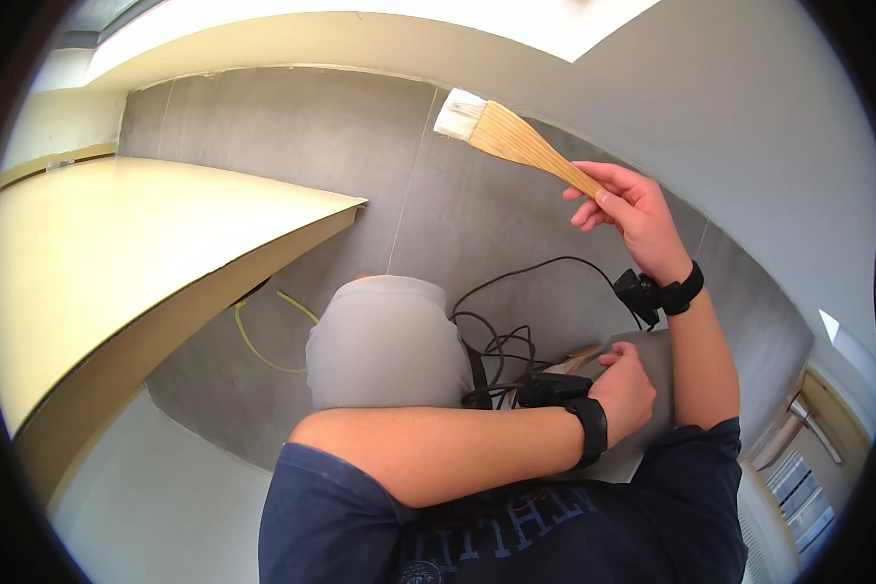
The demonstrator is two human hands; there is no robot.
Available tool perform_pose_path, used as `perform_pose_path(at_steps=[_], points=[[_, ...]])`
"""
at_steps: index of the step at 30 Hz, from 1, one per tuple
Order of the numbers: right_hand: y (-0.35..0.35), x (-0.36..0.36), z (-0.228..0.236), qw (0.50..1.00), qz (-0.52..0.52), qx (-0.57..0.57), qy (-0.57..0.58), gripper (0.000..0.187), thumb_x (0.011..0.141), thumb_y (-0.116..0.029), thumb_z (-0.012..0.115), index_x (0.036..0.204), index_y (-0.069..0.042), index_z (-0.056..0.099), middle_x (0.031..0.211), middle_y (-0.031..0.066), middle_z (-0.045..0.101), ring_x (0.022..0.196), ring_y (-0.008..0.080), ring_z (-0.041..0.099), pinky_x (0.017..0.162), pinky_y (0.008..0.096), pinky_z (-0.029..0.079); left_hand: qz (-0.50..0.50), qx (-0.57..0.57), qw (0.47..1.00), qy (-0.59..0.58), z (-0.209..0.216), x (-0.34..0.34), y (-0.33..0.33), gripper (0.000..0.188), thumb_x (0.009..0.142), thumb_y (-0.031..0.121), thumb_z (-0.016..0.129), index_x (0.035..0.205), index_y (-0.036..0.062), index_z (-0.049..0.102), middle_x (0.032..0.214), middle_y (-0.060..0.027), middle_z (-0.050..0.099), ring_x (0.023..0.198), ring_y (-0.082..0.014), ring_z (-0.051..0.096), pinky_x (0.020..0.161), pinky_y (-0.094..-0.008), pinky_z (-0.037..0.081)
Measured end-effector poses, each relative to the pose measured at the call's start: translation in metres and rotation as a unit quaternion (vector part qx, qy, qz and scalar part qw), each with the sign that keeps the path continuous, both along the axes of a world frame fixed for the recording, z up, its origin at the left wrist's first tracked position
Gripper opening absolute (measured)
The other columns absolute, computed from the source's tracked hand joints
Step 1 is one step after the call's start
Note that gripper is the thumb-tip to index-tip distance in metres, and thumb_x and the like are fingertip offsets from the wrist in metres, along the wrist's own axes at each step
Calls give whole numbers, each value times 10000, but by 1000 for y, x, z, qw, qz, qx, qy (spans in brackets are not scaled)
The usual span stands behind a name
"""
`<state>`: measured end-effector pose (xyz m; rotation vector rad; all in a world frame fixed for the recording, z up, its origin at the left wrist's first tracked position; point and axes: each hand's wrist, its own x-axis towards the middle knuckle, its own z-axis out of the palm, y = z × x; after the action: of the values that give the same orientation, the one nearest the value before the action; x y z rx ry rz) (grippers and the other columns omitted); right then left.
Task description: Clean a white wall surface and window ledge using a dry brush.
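Observation:
My right hand [635, 209] is raised at the upper right, its thumb and fingers pinching the end of a flat wooden-handled brush [518, 139]. The white bristles tip up and to the left, in front of the grey floor and touching nothing. Across my body reaches my left arm, so that my left hand [625, 391] lies below the right one, near my right thigh. Its fingers are curled in; whatever they may hold is hidden. Each wrist wears a black strap with a small black device, one on the right wrist [638, 293] and one on the left [553, 389].
A pale yellow tabletop [156, 224] fills the left side, its corner pointing toward the middle. Black cables [496, 341] loop beside my grey-clad knee [389, 341]. A yellow-green cord [248, 341] hangs under the table. A white wall [749, 127] rises at the right.

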<state>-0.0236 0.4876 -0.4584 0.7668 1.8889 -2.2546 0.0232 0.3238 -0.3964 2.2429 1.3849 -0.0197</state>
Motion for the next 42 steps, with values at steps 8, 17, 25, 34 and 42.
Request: perform_pose_path(at_steps=[8, 17, 25, 34, 42], points=[[7, 3, 0, 999, -47, 20, -15, 351, 974, -61, 432, 1269, 34, 597, 987, 102, 697, 772, 134, 659, 734, 268, 540, 0, -18, 1000, 12, -2, 5, 0, 232, 860, 167, 591, 1007, 91, 753, 886, -118, 697, 799, -366, 647, 826, -533, 426], [19, 5, -16, 982, -44, 135, -122, 297, 948, -241, 619, 1104, 9, 653, 732, -22, 557, 570, 68, 504, 553, 233, 414, -3, -9, 1000, 21, -3, 6, 0, 227, 860, 173, 587, 995, 94, 752, 888, -113, 692, 804, -358, 641, 799, -511, 418], [26, 13, -45, 955, 52, 185, -226, 336, 914, -331, 690, 936, 4, 673, 649, -44, 491, 588, 61, 431, 551, 256, 371, 17, 16, 1000, 11, -1, 3, -2, 166, 830, 165, 615, 887, 69, 738, 791, -86, 661, 751, -258, 619, 767, -421, 450], [26, 12, -42, 960, 8, 217, -178, 359, 964, -338, 626, 917, 19, 638, 669, -38, 470, 631, 83, 410, 575, 292, 365, 34, 38, 998, 24, 2, 5, -5, 149, 828, 154, 616, 853, 73, 738, 771, -72, 657, 754, -242, 610, 754, -406, 443], [50, 28, -29, 947, -117, 231, -188, 374, 990, -347, 599, 952, 23, 635, 679, -50, 443, 625, 66, 363, 557, 271, 327, 12, -7, 1000, -25, -6, 4, 0, 165, 865, 176, 619, 957, 64, 698, 894, -100, 692, 850, -258, 660, 864, -416, 476]])
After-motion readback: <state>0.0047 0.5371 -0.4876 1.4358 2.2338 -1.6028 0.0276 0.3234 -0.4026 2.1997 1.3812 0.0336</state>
